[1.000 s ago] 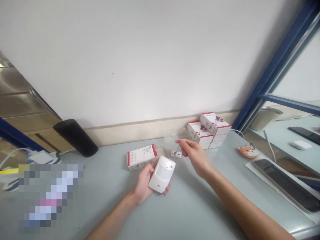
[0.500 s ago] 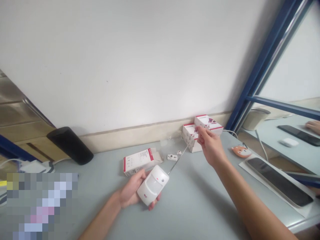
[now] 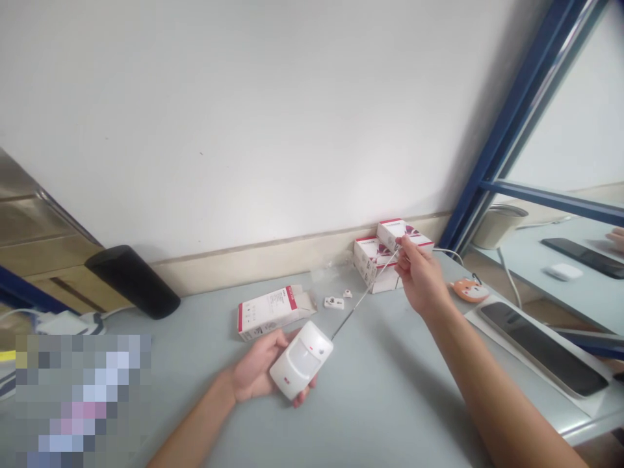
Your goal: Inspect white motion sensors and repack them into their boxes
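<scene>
My left hand [image 3: 260, 367] is wrapped around a white motion sensor [image 3: 302, 359], its curved lens face up and its body tilted. From the sensor's upper right corner a thin metal telescopic antenna [image 3: 363, 298] sticks out. At the antenna's far end, the fingertips of my right hand [image 3: 419, 270] are pinched together on it. An opened white and red box [image 3: 268, 312] lies behind the sensor. Beside it are a small white bracket [image 3: 334, 303] and a smaller white piece [image 3: 347, 294].
Two white and red boxes [image 3: 380, 273] sit against the wall, behind my right hand. A black cylinder [image 3: 134, 281] stands at the left. On the right are an orange fox-faced case [image 3: 469, 290] and a dark phone-like device [image 3: 541, 348]. A co-worker's hand [image 3: 617, 238] shows beyond the blue frame.
My right hand has moved slightly up and right, away from the sensor. More of the antenna's length now shows between the two hands. My left hand stays nearly in place.
</scene>
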`<state>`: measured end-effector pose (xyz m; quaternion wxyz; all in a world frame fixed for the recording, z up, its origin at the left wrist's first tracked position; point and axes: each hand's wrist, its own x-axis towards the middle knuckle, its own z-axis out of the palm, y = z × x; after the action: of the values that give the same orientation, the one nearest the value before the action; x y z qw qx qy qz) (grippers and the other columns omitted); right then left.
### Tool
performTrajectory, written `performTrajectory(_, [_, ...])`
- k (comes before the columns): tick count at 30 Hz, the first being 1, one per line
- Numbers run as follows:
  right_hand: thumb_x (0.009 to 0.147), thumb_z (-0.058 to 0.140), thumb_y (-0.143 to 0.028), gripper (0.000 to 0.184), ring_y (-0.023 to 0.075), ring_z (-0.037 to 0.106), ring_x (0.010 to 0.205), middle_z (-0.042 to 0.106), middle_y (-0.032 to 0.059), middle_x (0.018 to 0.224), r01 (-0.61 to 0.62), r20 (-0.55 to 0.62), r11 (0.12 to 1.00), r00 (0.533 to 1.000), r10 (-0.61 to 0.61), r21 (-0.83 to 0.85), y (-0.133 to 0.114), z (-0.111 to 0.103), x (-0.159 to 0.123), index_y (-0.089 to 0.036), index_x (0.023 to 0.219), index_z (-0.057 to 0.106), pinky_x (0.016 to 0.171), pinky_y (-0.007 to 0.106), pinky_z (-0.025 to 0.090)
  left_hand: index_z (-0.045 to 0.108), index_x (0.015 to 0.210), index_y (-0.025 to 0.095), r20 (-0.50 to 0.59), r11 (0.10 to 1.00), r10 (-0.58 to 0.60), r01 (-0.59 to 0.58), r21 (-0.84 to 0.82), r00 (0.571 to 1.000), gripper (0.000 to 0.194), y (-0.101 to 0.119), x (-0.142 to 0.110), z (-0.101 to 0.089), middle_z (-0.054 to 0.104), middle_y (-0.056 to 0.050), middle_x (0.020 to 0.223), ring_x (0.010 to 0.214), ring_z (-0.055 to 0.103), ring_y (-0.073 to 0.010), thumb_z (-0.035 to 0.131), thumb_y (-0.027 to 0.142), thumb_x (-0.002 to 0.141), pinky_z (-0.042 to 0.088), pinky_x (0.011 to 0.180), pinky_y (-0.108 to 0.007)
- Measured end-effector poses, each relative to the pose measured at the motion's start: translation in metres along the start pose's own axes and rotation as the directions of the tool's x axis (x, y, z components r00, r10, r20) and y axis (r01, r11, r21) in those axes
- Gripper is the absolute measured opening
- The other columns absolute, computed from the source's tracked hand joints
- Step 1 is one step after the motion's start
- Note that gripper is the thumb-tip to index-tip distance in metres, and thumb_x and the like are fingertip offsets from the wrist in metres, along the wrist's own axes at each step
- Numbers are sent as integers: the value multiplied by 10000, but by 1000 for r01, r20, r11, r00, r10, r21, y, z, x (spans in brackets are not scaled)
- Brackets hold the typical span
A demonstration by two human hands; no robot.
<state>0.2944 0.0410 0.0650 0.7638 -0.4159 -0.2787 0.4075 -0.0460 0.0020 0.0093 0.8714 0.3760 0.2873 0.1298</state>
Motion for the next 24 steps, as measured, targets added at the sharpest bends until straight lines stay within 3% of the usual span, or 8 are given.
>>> performTrajectory(8, [652, 932, -530, 449, 64, 368, 560, 493, -48, 691, 2, -2, 1000, 1000, -2, 15, -2, 0, 0, -175, 860, 753, 456, 210, 296, 609, 1193, 238, 125, 993, 70, -57, -103, 990, 365, -2, 3, -7, 792, -186, 977, 804, 771, -343, 480, 326, 863, 448, 684, -353])
performTrajectory(17, [706, 895, -541, 399, 74, 365, 554, 453, -61, 639, 43, -3, 999, 999, -43, 17, 7, 3, -2, -202, 824, 721, 474, 215, 305, 576, 1202, 219, 141, 990, 72, -53, -130, 987, 351, -4, 4, -12, 788, -211, 1000, 834, 769, -388, 496, 337, 881, 454, 680, -371])
performTrajectory(24, [734, 878, -578, 419, 76, 351, 552, 445, -63, 630, 59, 32, 998, 998, -59, -2, 8, 5, -2, -203, 841, 722, 482, 226, 271, 624, 1181, 174, 81, 996, 17, -9, -90, 997, 390, -4, 4, -12, 775, -211, 964, 796, 755, -347, 489, 421, 910, 486, 689, -394])
